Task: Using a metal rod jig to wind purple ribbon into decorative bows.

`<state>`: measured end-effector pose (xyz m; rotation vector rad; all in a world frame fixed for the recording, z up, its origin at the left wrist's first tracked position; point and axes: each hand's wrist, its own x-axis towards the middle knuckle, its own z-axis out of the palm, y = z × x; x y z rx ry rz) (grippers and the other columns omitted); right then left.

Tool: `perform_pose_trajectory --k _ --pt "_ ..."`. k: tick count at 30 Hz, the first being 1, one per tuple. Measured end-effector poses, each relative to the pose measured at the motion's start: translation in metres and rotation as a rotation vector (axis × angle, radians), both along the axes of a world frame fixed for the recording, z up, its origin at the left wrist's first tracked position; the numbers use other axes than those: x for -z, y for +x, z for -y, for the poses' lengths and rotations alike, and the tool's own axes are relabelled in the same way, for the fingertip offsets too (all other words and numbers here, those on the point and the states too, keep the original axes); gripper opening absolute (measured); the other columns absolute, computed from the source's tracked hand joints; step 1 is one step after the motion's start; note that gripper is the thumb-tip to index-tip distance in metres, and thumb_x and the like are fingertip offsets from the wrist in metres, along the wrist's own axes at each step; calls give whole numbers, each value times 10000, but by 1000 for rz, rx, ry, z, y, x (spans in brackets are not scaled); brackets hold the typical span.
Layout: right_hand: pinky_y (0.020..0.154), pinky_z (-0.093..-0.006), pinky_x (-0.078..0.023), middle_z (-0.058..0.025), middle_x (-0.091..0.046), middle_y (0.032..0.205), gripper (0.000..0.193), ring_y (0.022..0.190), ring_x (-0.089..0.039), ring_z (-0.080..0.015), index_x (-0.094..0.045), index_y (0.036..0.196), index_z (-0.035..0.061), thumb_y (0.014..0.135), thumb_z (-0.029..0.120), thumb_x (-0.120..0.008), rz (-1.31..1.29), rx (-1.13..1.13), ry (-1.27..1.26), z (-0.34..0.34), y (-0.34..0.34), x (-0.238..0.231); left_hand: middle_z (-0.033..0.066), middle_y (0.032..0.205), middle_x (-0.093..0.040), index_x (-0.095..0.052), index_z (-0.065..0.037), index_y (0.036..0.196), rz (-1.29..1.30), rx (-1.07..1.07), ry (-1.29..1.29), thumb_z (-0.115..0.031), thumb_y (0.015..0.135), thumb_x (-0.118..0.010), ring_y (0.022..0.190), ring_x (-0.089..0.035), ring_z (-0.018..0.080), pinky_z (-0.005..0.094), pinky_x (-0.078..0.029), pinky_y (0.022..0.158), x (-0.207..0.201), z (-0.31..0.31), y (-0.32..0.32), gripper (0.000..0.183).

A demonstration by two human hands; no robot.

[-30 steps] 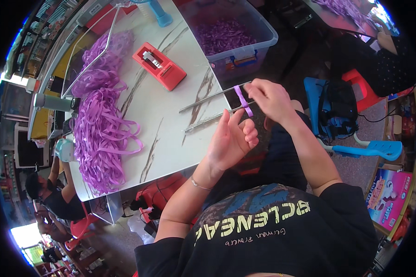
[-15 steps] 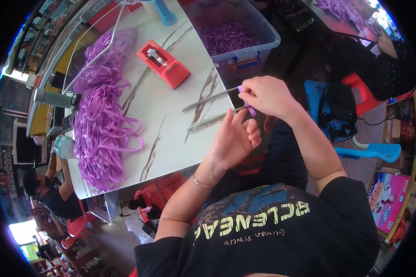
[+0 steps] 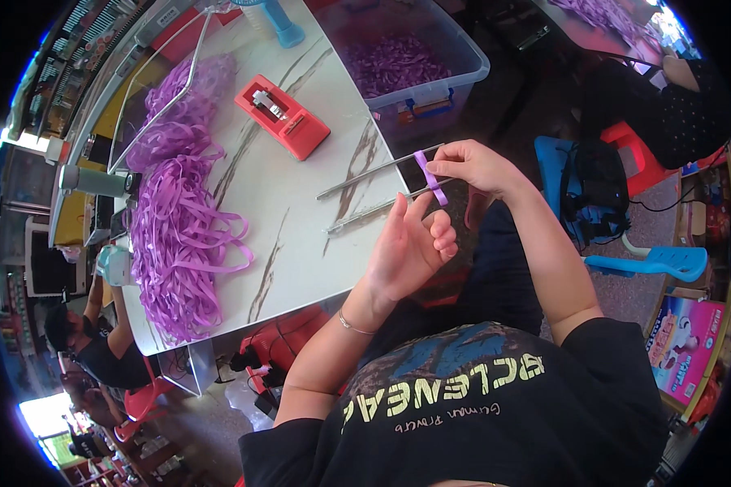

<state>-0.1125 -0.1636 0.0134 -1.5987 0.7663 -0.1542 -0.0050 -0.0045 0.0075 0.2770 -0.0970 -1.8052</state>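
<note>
Two thin metal rods run side by side past the table's right edge. A short purple ribbon spans both rods near their right ends; how it is wound is too small to tell. My right hand pinches this ribbon between thumb and fingers. Just below, my left hand is turned palm up, holding nothing. Its thumb and index finger point up at the lower rod beside the ribbon, while the other fingers curl loosely. Whether the index fingertip touches the rod or ribbon is hard to see.
Tangled purple ribbon covers the left of the marbled table. A red tape dispenser sits farther back. Past the right edge stands a clear bin with purple pieces. A co-worker sits at left, another person at far right.
My right hand has shifted slightly, and its fingers have loosened into a finer pinch, exposing more of the ribbon across the rods. My left hand stays nearly in place.
</note>
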Motion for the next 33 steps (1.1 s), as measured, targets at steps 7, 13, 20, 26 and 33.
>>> perform_pose_trajectory --k 7,13,20,26,33 --pt "629 -234 -391 46 -547 788 183 687 -462 -66 -617 890 135 842 311 -622 33 -15 487 12 4 40 -8 706 -370 -389 -100 1102 -8 7 3 -481 949 -307 654 -396 110 257 -358 653 0 -1 -1 418" --pt "709 -241 -472 -3 -595 893 278 779 -580 -101 -553 1064 55 880 262 -572 828 -231 1027 -3 29 122 -11 698 -361 -365 -71 1191 -26 -20 26 -467 949 -319 643 -373 108 254 -346 657 -2 -1 -1 466" --pt "736 -305 -511 -33 -640 919 272 812 -642 -176 -511 1056 98 889 310 -545 1261 -377 1540 -36 61 142 -17 695 -346 -351 -40 1217 -45 -36 17 -448 950 -336 637 -363 100 245 -334 657 0 0 -4 488" --pt "774 -280 -464 -7 -640 941 277 836 -607 -119 -542 1062 107 885 319 -560 1063 -223 1351 -33 44 125 -20 699 -345 -340 -21 1235 -35 -50 31 -428 955 -334 639 -361 90 247 -325 658 -5 1 -10 494" --pt "832 -297 -396 -10 -615 1043 413 949 -543 -112 -571 1125 113 894 446 -485 610 -171 927 -12 7 65 -11 733 -365 -257 0 1316 -7 -72 25 -429 951 -339 671 -393 100 263 -329 681 -1 -1 -9 570"
